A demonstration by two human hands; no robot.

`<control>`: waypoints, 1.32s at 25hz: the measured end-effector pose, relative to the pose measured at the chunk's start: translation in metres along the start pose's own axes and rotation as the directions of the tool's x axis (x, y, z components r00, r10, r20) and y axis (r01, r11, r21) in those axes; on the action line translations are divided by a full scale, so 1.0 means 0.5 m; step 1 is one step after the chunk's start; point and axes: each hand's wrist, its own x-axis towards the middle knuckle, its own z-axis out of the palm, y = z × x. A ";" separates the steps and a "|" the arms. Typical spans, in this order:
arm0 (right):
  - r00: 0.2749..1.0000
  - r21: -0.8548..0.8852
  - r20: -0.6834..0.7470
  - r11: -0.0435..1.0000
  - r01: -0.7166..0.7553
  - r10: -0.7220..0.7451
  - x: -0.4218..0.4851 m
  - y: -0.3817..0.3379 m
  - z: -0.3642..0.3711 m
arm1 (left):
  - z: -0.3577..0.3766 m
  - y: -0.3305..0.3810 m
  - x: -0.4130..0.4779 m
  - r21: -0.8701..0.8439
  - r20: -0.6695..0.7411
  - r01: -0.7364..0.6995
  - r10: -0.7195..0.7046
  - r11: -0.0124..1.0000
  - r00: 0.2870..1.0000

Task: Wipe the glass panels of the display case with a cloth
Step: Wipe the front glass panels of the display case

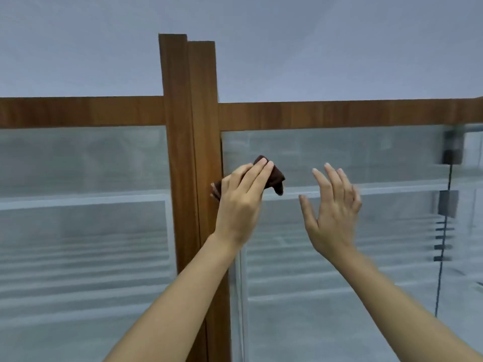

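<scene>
Head view: cloth (277, 178) on glass panel (352, 152)

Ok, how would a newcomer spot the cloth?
Find the upright brown wooden post mid-frame. Just right of it, the left hand presses a small crumpled dark-brown cloth against the right glass panel. It is the only fabric in view; the right hand beside it holds nothing.

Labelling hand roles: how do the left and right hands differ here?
The left hand presses a bunched dark brown cloth on the glass panel beside the wooden post; the right hand holds nothing. The left hand's fingers lie together; the right hand's are spread. Both are raised.
</scene>
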 end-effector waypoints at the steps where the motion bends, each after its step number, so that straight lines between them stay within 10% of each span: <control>1: 0.999 0.002 0.026 1.000 0.021 -0.021 0.016 0.038 0.002 | 0.035 0.008 0.003 0.059 0.020 0.025 -0.027 0.998 0.999; 10: 0.967 -0.030 0.162 0.978 0.206 -0.198 0.035 0.209 0.027 | 0.096 0.049 -0.045 0.335 0.172 0.100 -0.165 0.937 0.971; 18: 0.974 -0.031 0.106 0.979 0.203 -0.199 0.033 0.210 0.040 | 0.140 0.055 -0.013 0.182 -0.131 0.249 -0.228 0.951 0.965; 24: 0.958 -0.065 0.075 0.957 0.283 -0.279 0.044 0.224 0.037 | 0.111 0.031 -0.071 0.352 0.132 -0.043 -0.004 0.935 0.991; 29: 0.965 -0.074 0.029 0.963 0.261 -0.259 0.111 0.270 0.026 | 0.120 0.018 0.060 0.330 -0.145 0.303 -0.269 0.894 0.952; 33: 0.944 -0.124 0.056 0.936 0.329 -0.325 0.112 0.315 0.030 | 0.129 0.099 -0.181 0.393 0.292 -0.143 0.024 0.908 0.956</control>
